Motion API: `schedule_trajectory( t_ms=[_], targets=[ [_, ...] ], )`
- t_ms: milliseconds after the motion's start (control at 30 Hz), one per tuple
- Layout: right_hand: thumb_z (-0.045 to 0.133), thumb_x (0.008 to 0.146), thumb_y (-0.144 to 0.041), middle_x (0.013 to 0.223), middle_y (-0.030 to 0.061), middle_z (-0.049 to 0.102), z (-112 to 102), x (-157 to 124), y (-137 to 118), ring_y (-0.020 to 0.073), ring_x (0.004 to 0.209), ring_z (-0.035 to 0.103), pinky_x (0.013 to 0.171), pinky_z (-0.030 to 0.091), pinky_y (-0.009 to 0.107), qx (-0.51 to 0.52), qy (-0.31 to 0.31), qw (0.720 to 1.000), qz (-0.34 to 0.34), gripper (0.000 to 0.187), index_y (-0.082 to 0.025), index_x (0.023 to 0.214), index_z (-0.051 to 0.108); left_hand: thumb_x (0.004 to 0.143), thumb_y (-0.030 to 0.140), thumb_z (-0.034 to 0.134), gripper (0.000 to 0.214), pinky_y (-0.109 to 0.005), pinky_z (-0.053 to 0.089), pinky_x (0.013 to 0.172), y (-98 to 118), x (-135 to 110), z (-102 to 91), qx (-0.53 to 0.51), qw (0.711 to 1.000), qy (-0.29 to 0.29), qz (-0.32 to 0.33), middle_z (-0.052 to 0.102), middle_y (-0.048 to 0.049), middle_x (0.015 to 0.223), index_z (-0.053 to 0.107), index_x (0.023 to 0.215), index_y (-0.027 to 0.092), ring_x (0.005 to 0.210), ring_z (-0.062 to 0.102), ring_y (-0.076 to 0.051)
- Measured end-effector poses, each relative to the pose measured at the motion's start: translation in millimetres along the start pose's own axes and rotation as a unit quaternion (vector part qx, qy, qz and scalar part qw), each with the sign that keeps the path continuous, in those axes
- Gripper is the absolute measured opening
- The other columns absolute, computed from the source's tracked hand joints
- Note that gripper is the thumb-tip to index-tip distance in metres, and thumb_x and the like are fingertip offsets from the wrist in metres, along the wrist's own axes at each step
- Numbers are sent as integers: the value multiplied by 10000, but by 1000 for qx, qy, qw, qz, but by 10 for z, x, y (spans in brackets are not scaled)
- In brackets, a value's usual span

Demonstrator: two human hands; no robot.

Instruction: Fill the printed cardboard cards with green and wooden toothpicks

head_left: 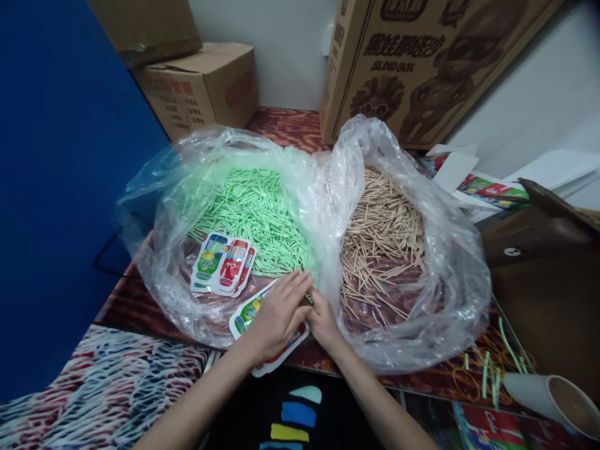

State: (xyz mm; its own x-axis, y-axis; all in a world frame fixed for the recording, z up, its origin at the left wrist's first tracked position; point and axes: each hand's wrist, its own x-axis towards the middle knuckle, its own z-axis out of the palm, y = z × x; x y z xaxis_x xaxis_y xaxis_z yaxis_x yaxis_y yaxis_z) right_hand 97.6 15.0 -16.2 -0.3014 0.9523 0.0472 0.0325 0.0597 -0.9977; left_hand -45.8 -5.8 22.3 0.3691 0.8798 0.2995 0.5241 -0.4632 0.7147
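My left hand [282,310] lies over a printed card [245,315] with green and red drink-bottle pictures. Its fingers are stretched out and reach toward my right hand. Pressed against them, my right hand [323,319] is closed at the card's right edge. Something small and greenish shows between the two hands, too little to name. More such cards [220,262], marked Sprite and Cola, lie stacked on the clear plastic bag [164,262] at the left. Behind them is a heap of light green sticks [255,212].
A second clear bag [450,300] holds brown sticks [384,225] on the right. Cardboard boxes [201,87] and a large Blind Box carton [412,69] stand behind. Rubber bands [466,381], loose green sticks and a paper cup [539,394] lie at the right front.
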Motion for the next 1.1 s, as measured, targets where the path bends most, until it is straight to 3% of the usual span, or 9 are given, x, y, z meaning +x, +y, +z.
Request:
schedule_trajectory(
  t_ms=[67, 167, 267, 400, 600, 800, 933, 1100],
  targets=[
    [518, 886, -397, 882, 50, 648, -5, -23, 16, 224, 912, 594, 885, 440, 341, -17, -9, 1000, 1, 215, -218, 878, 637, 943, 239, 415, 431, -437, 345, 1076, -71, -97, -6, 19, 998, 46, -48, 473, -113, 1417, 413, 1373, 207, 1319, 410, -234],
    [517, 898, -328, 890, 40, 659, -29, -39, 29, 205, 904, 612, 864, 442, 320, -27, -22, 999, 0, 182, -221, 868, 661, 941, 246, 420, 287, -405, 439, 936, -187, -234, -92, 92, 980, 118, -130, 629, -104, 1149, 560, 1187, 201, 1095, 554, -238],
    [524, 896, -310, 909, 43, 672, -44, -42, 47, 201, 918, 622, 869, 444, 322, -23, -25, 999, 2, 174, -221, 884, 673, 896, 266, 499, 192, -408, 448, 840, -262, -357, -163, 189, 966, 90, -150, 638, -100, 1002, 624, 1024, 196, 944, 561, -261],
    [531, 892, -313, 906, 40, 676, -39, -46, 56, 200, 918, 625, 872, 448, 327, -24, -24, 999, 7, 171, -223, 886, 677, 818, 345, 606, 303, -426, 442, 790, -318, -453, -138, 255, 949, 59, -173, 605, -111, 977, 596, 1076, 186, 916, 541, -297],
    [531, 896, -303, 905, 38, 679, -24, -52, 31, 194, 913, 631, 867, 450, 318, -27, -19, 999, 2, 164, -219, 881, 670, 797, 289, 620, 138, -366, 443, 739, -395, -406, -109, 211, 947, 102, -218, 565, -54, 866, 537, 875, 210, 843, 546, -253],
    [516, 908, -317, 907, 39, 679, -31, -46, 42, 197, 918, 629, 873, 449, 330, -35, -31, 999, -6, 188, -218, 893, 676, 831, 262, 550, 124, -319, 418, 670, -458, -349, -208, 175, 956, 88, -218, 546, -16, 752, 487, 735, 217, 738, 554, -209],
    [515, 909, -315, 922, 38, 679, -32, -50, 54, 193, 919, 628, 869, 450, 329, -34, -31, 999, -8, 187, -218, 902, 676, 852, 251, 509, 94, -310, 420, 668, -483, -350, -230, 177, 959, 71, -209, 552, -22, 777, 531, 769, 212, 738, 563, -201],
    [519, 907, -307, 912, 34, 679, -34, -53, 47, 196, 914, 631, 867, 449, 329, -32, -30, 999, -6, 184, -225, 898, 684, 838, 257, 522, 48, -312, 443, 706, -489, -359, -253, 148, 959, 109, -216, 612, -32, 837, 545, 832, 216, 787, 600, -206]
  ],
)
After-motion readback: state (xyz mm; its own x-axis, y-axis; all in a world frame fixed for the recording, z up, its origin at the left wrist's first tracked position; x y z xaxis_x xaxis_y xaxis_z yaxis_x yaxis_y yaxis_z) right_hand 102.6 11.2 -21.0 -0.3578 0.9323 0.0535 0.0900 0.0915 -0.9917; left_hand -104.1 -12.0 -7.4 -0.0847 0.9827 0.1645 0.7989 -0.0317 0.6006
